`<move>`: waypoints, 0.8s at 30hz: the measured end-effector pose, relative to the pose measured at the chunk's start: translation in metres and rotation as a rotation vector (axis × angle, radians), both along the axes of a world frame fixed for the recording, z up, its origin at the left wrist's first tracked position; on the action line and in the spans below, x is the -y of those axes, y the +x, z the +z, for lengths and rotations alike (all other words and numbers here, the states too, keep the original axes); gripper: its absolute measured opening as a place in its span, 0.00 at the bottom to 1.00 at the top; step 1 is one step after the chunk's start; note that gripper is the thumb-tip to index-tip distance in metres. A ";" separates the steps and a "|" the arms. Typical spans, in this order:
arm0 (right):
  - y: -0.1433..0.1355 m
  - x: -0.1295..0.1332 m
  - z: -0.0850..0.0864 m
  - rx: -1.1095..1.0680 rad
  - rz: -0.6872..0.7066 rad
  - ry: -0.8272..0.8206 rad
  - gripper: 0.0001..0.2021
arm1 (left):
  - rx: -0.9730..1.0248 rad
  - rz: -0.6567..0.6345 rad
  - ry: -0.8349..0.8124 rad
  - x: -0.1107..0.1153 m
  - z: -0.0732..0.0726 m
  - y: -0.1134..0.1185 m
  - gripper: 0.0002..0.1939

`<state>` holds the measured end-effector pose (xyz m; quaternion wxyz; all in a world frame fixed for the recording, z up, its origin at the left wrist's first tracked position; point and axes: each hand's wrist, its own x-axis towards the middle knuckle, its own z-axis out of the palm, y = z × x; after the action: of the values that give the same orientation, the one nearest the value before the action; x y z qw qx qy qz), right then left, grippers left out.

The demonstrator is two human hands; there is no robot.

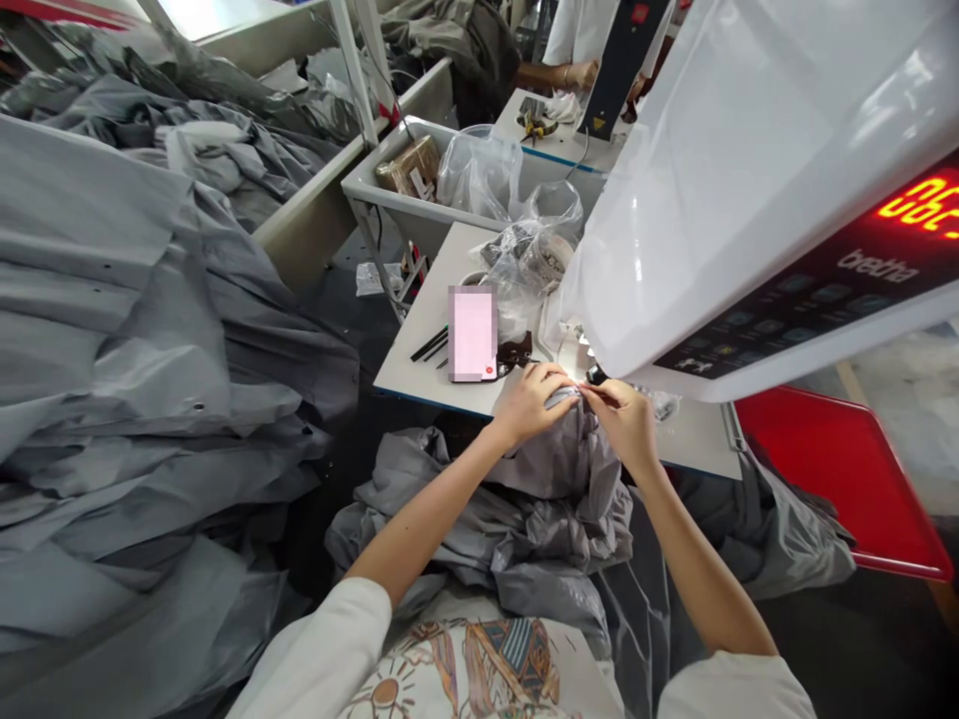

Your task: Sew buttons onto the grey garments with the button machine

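Grey fabric (554, 454) runs from the lap up to the work table (416, 359), under the white sewing machine head (696, 200). My left hand (533, 401) lies on the fabric near the needle area, its fingers bent and pressing the cloth. Close by on the right, my right hand (620, 417) pinches the fabric edge between thumb and fingers. The fingertips of both hands nearly meet beside a small black machine part (595, 374). A phone with a pink screen (475, 338) stands on the table, left of the hands.
Grey cloth is piled high on the left (112, 350). Behind the table, a grey trough (360, 180) holds plastic bags and a brown package (411, 170). A red tray or seat (846, 469) is at right. Another person's hand (580, 75) shows at the back.
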<state>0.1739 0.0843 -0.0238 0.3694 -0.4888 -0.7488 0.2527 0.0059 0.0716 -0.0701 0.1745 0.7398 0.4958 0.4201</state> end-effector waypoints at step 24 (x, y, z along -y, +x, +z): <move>0.009 0.006 -0.006 0.358 0.191 0.305 0.16 | 0.003 0.004 -0.012 0.003 0.003 -0.001 0.09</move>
<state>0.1831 0.0782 -0.0296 0.2749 -0.3914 -0.8745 0.0802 0.0047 0.0689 -0.0670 0.1787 0.7372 0.4995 0.4184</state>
